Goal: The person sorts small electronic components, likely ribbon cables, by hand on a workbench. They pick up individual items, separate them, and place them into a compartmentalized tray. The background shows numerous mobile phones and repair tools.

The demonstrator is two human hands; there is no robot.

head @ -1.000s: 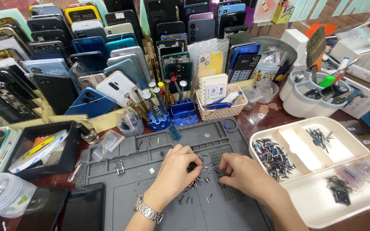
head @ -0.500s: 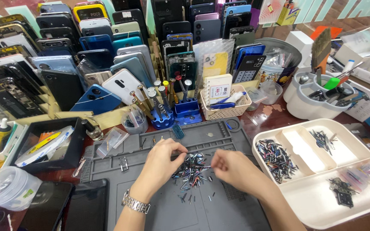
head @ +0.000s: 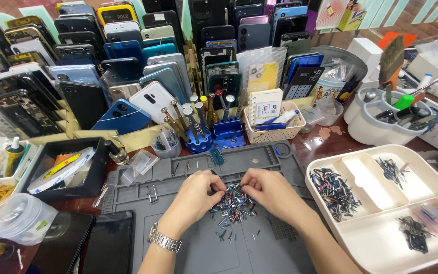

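left hand [head: 197, 190]: pinched on pile's left edge | right hand [head: 268, 189]: pinched on its right edge | small metal pins [head: 233, 207]: heaped on grey mat [head: 188, 248], between both hands, equally near, axes mixed | white tray [head: 381, 238]: lies right

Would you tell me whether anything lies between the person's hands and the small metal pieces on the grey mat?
Nothing visible does: the left hand and right hand both touch the pile of small pieces on the mat.
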